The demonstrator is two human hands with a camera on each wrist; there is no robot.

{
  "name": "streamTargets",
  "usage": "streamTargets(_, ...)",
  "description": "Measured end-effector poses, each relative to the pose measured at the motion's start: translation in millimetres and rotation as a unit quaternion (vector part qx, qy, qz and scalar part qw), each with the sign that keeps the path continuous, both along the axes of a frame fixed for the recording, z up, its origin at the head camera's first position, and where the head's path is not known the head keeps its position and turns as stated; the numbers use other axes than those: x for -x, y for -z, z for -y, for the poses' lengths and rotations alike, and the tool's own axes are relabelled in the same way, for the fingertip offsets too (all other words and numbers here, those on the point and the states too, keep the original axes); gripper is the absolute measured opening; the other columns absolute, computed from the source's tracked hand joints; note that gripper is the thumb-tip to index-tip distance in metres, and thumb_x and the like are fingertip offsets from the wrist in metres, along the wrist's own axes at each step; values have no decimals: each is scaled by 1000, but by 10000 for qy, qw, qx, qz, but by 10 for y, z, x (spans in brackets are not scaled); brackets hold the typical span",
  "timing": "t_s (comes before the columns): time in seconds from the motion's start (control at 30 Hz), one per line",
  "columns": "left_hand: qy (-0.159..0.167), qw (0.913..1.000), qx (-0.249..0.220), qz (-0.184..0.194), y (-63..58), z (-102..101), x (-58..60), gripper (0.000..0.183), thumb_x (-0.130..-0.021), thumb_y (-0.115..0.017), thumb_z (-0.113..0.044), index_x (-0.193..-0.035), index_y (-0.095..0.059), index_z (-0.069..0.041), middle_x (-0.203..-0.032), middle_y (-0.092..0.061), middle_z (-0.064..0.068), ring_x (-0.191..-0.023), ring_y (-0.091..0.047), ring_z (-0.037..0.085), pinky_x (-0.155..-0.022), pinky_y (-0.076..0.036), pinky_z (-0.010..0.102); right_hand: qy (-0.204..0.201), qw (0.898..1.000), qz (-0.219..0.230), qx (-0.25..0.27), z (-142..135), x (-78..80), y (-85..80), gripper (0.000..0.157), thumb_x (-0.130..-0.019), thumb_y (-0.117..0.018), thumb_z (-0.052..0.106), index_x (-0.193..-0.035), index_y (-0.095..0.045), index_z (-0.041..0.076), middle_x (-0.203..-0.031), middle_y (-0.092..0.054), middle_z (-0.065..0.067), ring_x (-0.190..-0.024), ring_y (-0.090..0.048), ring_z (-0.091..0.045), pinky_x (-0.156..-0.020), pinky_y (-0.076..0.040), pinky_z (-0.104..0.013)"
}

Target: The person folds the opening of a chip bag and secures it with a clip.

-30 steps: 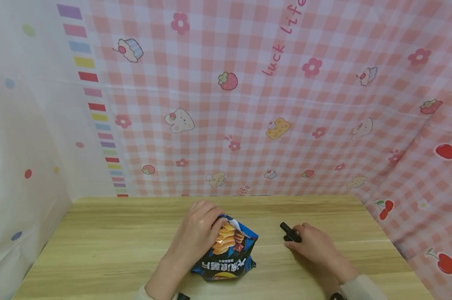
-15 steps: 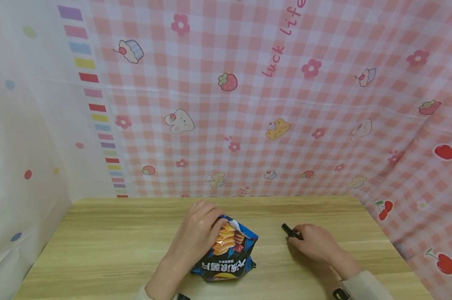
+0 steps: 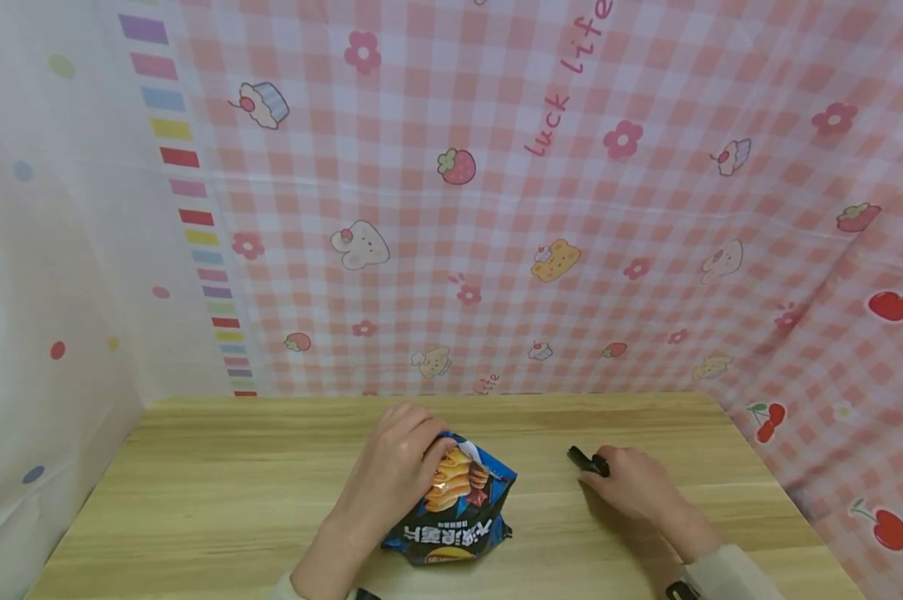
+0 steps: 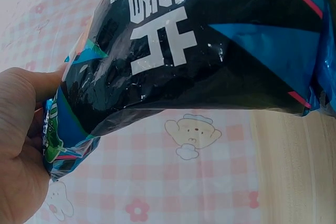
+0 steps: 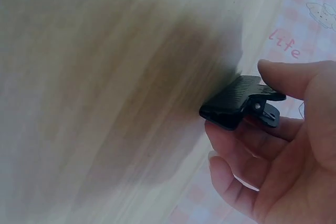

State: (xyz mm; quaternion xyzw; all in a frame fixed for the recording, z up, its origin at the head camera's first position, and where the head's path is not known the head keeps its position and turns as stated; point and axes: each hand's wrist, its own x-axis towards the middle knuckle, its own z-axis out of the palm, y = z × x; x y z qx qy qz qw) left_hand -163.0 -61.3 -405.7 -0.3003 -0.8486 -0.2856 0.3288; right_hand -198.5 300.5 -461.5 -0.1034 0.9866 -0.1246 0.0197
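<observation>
A blue and black bag of potato chips (image 3: 459,508) stands tilted on the table in the head view. My left hand (image 3: 394,467) grips its upper edge, thumb at the front; in the left wrist view the chip bag (image 4: 210,61) fills the top and the left hand (image 4: 21,135) holds its crimped end. To the right, my right hand (image 3: 639,483) holds a black clip (image 3: 588,461) above the table. Close up in the right wrist view, the right hand (image 5: 294,145) has its thumb and fingers around the clip (image 5: 239,100), whose ridged jaws are closed.
The pale wooden table (image 3: 233,492) extends under both hands. Behind it hangs a pink checked cloth (image 3: 421,283) with cartoon prints, which also covers the right side. A white dotted cloth (image 3: 61,283) hangs at the left.
The black clip has turned in my right hand, which has shifted slightly to the right. My left hand and the chip bag have stayed in place.
</observation>
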Motion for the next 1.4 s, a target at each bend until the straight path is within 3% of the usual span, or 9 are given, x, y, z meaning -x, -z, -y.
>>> streamTargets(0.23, 18, 10000, -18, -33, 1, 0, 13, 11, -87, -86, -9, -94, -77, -8, -90, -70, -3, -88, -63, 16, -82, -54, 34, -40, 9994, -342, 13, -28, -35, -3, 26, -94, -79, 34, -88, -70, 10, -64, -48, 5, -55, -38, -11, -50, -25, -27)
streamTargets(0.43, 27, 10000, 21, -33, -5, 3, 13, 12, -88, -86, -9, -94, -77, -8, -90, -70, -3, -89, -63, 15, -83, -54, 34, -87, 9979, -554, 328, 21, -77, -72, 23, -91, -83, 31, -95, -77, 9, -80, -64, 2, -63, -48, -12, -54, -37, -30)
streamTargets(0.67, 25, 10000, 47, -24, -15, 2, 14, 12, -87, -87, -9, -94, -76, -9, -90, -70, -3, -88, -62, 15, -81, -54, 33, -144, 9895, -1049, 986, 118, -138, -155, 23, -88, -86, 21, -100, -80, 3, -77, -59, 3, -65, -49, -11, -57, -43, -28)
streamTargets(0.87, 26, 10000, 24, -10, -16, -4, 13, 13, -86, -87, -8, -93, -76, -8, -90, -70, -3, -88, -62, 14, -81, -54, 33, -305, 9774, -1494, 1465, 214, -200, -205, 19, -85, -89, 18, -97, -80, 7, -81, -66, 8, -71, -58, -5, -59, -49, -25)
streamTargets(0.97, 13, 10000, 23, 5, -12, -8, 8, 13, -86, -87, -8, -94, -77, -8, -91, -70, -3, -88, -63, 14, -81, -54, 33, -556, 9654, -1957, 1630, 273, -233, -217, 20, -80, -92, 15, -94, -80, 8, -79, -66, 10, -69, -57, -2, -58, -50, -24)
streamTargets(1.13, -1, 10000, 24, 12, -4, -9, 3, 12, -87, -87, -8, -94, -77, -8, -91, -70, -3, -87, -62, 13, -81, -54, 32, -1122, 9355, -2684, 2007, 377, -267, -239, 23, -73, -95, 7, -90, -79, 7, -78, -67, 10, -67, -56, 1, -56, -52, -21)
streamTargets(1.4, 5, 10000, 4, 41, -5, -9, 1, 12, -87, -86, -9, -94, -77, -8, -91, -70, -3, -88, -62, 14, -82, -54, 32, -2039, 8842, -3211, 2710, 525, -275, -238, 28, -68, -93, -1, -93, -81, 5, -83, -72, 4, -70, -63, -14, -57, -48, -16)
